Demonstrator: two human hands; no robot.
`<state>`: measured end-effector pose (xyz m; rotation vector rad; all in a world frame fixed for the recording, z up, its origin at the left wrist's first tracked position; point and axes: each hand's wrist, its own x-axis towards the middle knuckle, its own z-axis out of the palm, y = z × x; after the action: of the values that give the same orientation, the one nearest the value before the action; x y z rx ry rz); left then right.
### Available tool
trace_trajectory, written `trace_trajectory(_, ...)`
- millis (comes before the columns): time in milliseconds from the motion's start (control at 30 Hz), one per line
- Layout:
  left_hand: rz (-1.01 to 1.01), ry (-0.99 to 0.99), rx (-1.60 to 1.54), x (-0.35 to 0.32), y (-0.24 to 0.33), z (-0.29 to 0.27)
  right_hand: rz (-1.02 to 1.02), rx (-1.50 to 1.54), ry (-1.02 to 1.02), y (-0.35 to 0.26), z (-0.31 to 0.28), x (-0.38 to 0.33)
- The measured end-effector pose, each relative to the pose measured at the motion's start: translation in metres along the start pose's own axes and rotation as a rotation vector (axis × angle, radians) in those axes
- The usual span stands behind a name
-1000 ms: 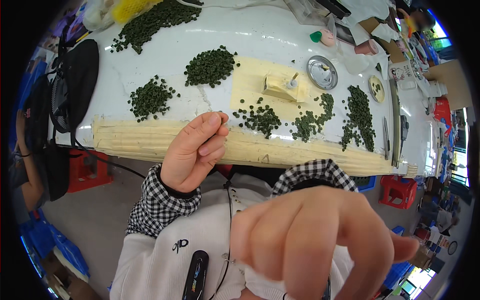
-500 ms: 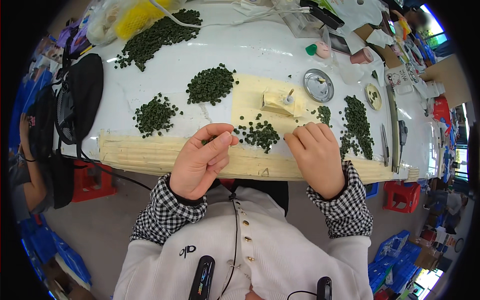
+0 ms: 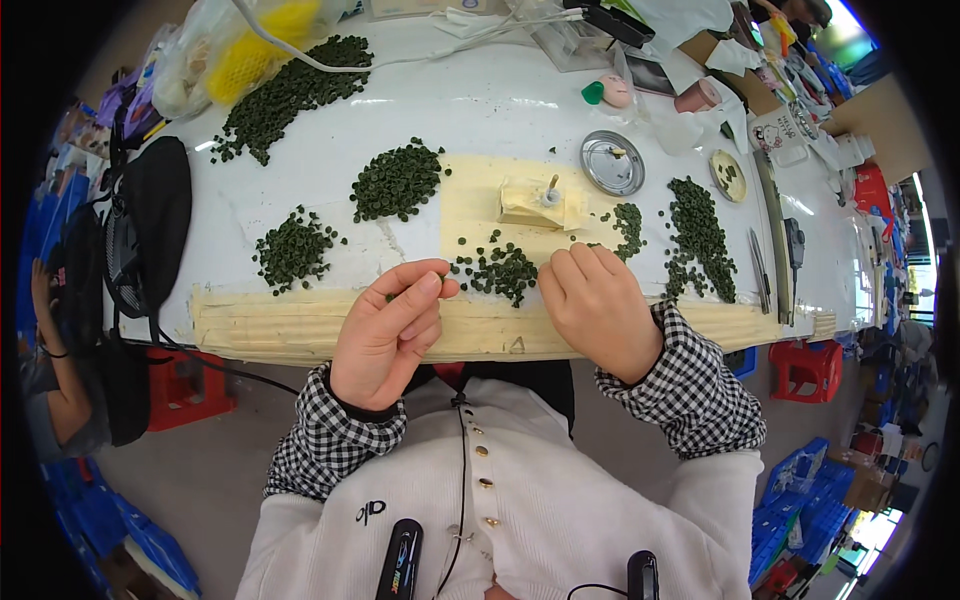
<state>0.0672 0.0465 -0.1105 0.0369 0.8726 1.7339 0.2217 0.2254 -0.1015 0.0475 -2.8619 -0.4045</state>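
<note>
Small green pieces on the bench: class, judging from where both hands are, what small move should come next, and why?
Probably the right hand picks a piece from the near pile. Its fingers rest at that pile's edge and look empty, while the left hand seems to pinch one green piece between thumb and forefinger above the tan strip.

Left hand [image 3: 385, 335] pinches a small green piece at its fingertips [image 3: 432, 287]; right hand [image 3: 598, 308], fingers curled, rests beside a cluster of green pieces [image 3: 498, 270] on the white surface [image 3: 480, 120]. A round metal lid [image 3: 612, 163] lies beyond.
</note>
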Motion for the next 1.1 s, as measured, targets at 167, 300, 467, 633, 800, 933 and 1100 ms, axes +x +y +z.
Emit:
trace_trajectory(167, 0.004, -0.001, 0.01, 0.001, 0.0, 0.0, 0.071, 0.079, -0.003, 0.004, 0.003, 0.003)
trace_trajectory(300, -0.01, -0.029, -0.011, 0.004, -0.004, 0.004, 0.296, 0.582, 0.163, 0.011, 0.003, 0.003)
trace_trajectory(467, -0.051, -0.052, 0.022, 0.016, -0.011, 0.016, 0.441, 0.94, 0.259, -0.009, -0.021, 0.013)
trace_trajectory(633, -0.045, -0.047, 0.036, 0.018, -0.015, 0.024, 0.414, 0.755, 0.376, -0.022, -0.018, 0.024)
trace_trajectory(800, -0.025, -0.029, 0.011, 0.016, -0.014, 0.021, 0.494, 0.837, 0.421, -0.03, -0.015, 0.028)
trace_trajectory(933, -0.025, -0.022, -0.001, 0.016, -0.012, 0.02, 0.504, 0.845, 0.454, -0.034, -0.012, 0.029)
trace_trajectory(1100, -0.018, -0.002, -0.001, 0.018, -0.012, 0.02, 0.408, 0.695, 0.499, -0.035, -0.003, 0.027)
